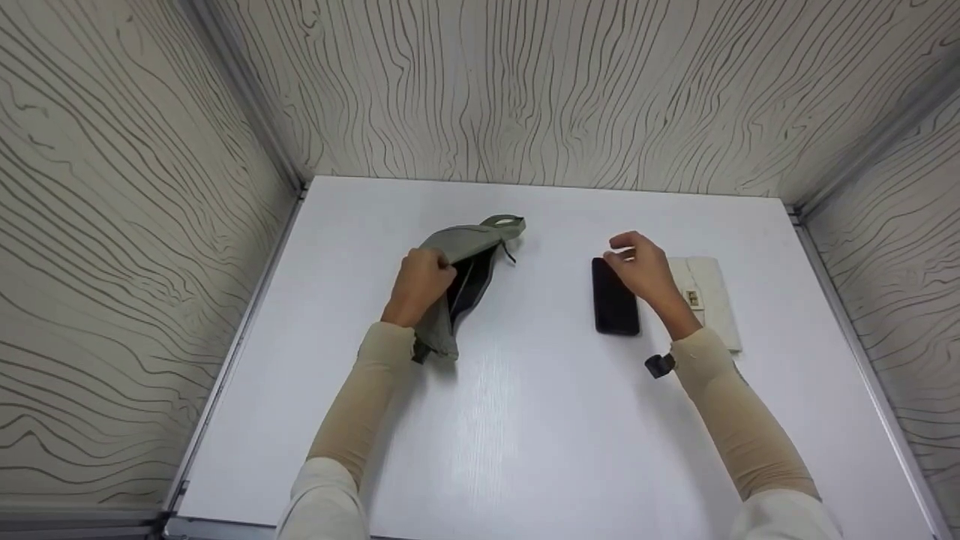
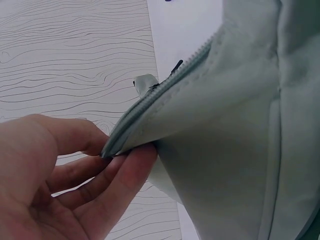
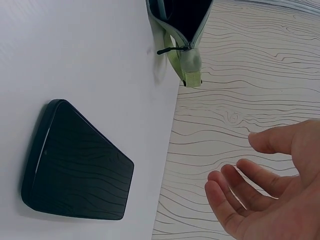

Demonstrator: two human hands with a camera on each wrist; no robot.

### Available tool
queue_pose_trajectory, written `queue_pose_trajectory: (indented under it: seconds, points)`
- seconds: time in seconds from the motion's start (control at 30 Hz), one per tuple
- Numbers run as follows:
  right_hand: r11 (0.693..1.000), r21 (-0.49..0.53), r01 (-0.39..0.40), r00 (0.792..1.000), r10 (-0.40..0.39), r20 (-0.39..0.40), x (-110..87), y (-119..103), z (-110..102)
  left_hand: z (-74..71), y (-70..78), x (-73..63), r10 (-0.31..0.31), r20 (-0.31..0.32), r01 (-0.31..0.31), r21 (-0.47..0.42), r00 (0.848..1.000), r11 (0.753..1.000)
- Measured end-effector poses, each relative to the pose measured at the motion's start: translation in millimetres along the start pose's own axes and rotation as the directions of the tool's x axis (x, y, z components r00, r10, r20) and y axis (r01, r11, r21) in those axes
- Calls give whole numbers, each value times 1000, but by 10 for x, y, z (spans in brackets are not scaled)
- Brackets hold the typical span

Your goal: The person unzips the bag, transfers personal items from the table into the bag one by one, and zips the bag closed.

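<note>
A grey-green zippered bag (image 1: 466,241) with a dark lining gapes at its zipper on the left half of the table. My left hand (image 1: 424,281) pinches the bag's zipper edge between thumb and fingers; the left wrist view shows the zipper teeth (image 2: 172,80) right beside that grip. Over the top end of a black smartphone (image 1: 616,307), my right hand (image 1: 642,266) hovers with relaxed, spread fingers and nothing in them. In the right wrist view the smartphone (image 3: 82,167) lies flat, screen up, apart from the fingers (image 3: 245,192).
A cream wallet-like pouch (image 1: 712,304) with a gold clasp lies right of the smartphone, partly behind my right hand. Wood-patterned panels (image 1: 525,90) enclose the white table (image 1: 525,450) at the back and sides. A black wrist device (image 1: 659,366) sits at my right cuff.
</note>
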State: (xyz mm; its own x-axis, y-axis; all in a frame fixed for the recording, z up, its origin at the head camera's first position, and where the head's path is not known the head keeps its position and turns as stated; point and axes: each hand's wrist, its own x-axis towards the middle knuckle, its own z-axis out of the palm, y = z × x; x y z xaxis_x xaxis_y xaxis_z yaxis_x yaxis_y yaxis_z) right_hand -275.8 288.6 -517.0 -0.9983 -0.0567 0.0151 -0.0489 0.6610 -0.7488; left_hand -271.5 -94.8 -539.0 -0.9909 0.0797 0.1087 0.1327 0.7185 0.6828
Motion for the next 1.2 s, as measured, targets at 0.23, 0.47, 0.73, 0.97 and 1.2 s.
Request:
queue_pose_trajectory:
  seconds: [0.23, 0.47, 0.73, 0.97, 1.2]
  points:
    - [1000, -6, -29, 1000, 29, -4, 14, 40, 7, -1, 0, 3, 6, -5, -6, -3, 1000, 1000]
    - [999, -8, -48, 999, 48, -4, 21, 95, 5, -2, -2, 2, 7, -7, -7, -7, 1000, 1000]
    - [998, -33, -51, 999, 51, -3, 26, 169, -4, -6, 1, -2, 7, 0, -7, -2, 1000, 1000]
    - [997, -44, -71, 997, 70, -11, 60, 258, -2, 1, -5, -1, 5, -8, -5, -9, 1000, 1000]
    - [995, -44, -93, 996, 93, 3, 81, 325, 5, 7, -15, -1, 12, -15, -12, -10, 1000, 1000]
